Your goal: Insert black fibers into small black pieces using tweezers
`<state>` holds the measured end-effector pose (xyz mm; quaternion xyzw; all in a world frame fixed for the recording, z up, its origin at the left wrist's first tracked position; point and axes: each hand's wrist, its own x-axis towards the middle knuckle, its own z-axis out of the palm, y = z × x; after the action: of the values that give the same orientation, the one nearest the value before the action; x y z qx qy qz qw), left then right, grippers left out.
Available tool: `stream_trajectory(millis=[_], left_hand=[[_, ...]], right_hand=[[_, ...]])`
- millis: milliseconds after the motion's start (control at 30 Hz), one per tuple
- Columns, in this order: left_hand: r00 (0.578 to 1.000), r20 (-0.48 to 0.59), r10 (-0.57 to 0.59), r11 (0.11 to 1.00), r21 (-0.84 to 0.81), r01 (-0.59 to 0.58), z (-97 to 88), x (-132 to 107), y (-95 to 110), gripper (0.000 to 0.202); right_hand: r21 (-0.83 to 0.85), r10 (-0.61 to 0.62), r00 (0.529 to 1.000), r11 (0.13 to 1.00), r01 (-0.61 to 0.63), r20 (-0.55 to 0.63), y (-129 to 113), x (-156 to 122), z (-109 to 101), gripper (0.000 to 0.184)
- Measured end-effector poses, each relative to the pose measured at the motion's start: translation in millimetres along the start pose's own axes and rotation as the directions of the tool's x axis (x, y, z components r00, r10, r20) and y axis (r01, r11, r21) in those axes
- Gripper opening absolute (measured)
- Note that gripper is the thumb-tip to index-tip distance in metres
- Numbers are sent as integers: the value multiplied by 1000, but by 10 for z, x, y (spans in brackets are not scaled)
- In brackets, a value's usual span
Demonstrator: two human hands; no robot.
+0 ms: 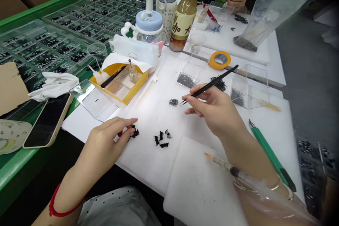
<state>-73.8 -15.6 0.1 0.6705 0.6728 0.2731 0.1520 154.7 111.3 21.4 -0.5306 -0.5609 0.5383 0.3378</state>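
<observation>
My right hand (212, 107) grips black tweezers (212, 84) like a pen. Their fine tips point down beside a small pile of tiny dark grains (173, 102) on the white foam sheet (150, 102). With thumb and forefinger pinched together, my left hand (108, 141) is at some small black parts (135, 131); whether one is lifted or they lie on the sheet I cannot tell. Several more black curved parts (162, 139) lie loose between my hands. Behind my right hand is a heap of black pieces (219, 83), partly covered by it.
Orange tape (219, 60), clear boxes of grains (187, 77), a green craft knife (270, 155) and a syringe (222, 164) surround my right arm. Left are a yellow tray (136, 86) and a phone (49, 120). Bottles (184, 14) stand behind; a co-worker's hands (237, 3) show beyond.
</observation>
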Motion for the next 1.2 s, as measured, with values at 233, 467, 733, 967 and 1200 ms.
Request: stream_trajectory(millis=[233,467,733,967,1200], left_hand=[[996,60,68,996,58,-71,8,49,-5,24],[994,-38,101,994,-27,-102,43,22,86,21],[945,140,297,952,41,-305,213,18,340,17],[937,188,294,955,-7,-298,240,12,386,14],[937,157,311,951,-52,-306,251,26,412,13]], right_hand=[[-116,21,999,993,-26,-45,72,33,42,20],[-106,22,1000,994,-24,-22,110,53,50,19],[-123,53,998,991,-56,-25,103,50,64,19],[-111,57,997,992,-63,-56,110,60,61,19],[-88,46,997,995,-52,-62,137,81,66,19]])
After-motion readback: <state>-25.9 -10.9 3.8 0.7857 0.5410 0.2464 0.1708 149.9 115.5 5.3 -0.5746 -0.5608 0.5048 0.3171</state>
